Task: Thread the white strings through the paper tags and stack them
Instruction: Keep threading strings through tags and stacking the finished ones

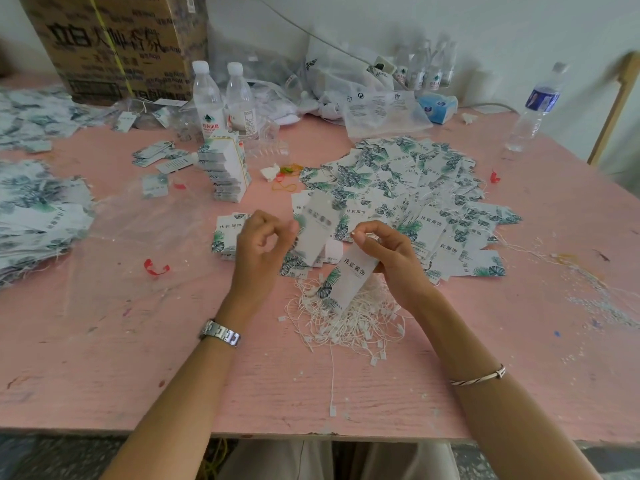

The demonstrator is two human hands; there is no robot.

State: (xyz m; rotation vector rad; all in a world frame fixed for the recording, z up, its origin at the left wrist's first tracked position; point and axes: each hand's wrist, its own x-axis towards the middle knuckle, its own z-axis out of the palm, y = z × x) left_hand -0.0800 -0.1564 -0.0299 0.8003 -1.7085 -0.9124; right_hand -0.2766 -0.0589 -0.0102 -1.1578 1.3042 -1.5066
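The leaf-printed paper tag [348,284] hangs tilted above the tangle of white strings [346,322], its upper end pinched in the curled fingers of the right hand [391,252]. The left hand [263,242] is curled with thumb and forefinger drawn together beside a second tag [313,232]. That tag is smeared by motion, so I cannot tell whether the hand grips it or holds nothing.

To thread well, the right hand should probably keep the tag's hole end steady and turned up. The left should draw one string free of the tangle by its tip, so that no neighbours follow. The finished tag would then go square on the low stack of tags [225,237] just beyond the left hand.

The hole is hidden under the right fingertips, and a pale speck there may or may not be a string end. The heap of loose tags [426,188] spreads behind the hands on the pink table [138,375], and which of them carry strings is hard to judge
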